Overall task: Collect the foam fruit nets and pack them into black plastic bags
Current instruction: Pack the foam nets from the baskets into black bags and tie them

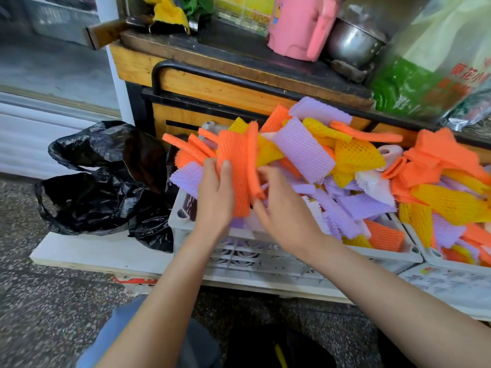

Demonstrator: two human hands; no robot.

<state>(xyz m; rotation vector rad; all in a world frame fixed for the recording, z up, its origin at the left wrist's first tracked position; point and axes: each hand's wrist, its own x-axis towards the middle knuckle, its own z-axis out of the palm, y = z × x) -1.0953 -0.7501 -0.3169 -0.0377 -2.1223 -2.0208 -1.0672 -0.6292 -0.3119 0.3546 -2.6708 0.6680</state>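
Over the crate's left end: my left hand point(215, 193) grips a bunch of orange nets point(236, 166), thumb across the front, fingers behind. The bunch stands upright and fans out at the top.

My right hand point(279, 208) is just beside it, at the bunch's right edge, with its fingers loosely curled against an orange strip. It is blurred, so I cannot tell whether it pinches the strip or only touches it.

Both hands are above the white crate point(183, 224). A pile point(345, 187) of purple, yellow and orange nets is heaped above the rim and spills right, over a second crate point(451, 266) that touches the first.

Black bags point(101, 181) lie crumpled left of the crate, against its left wall, with handle loops showing. I cannot tell what is inside them.

Bags and crates sit on a low white board point(93, 251) on the speckled floor point(53, 301).

Behind the crates is a wooden tabletop point(212, 86) with a black edge. On it are a pink jug point(297, 25), a steel bowl point(350, 41) just to the jug's right, and a green bag point(425, 75) at far right.
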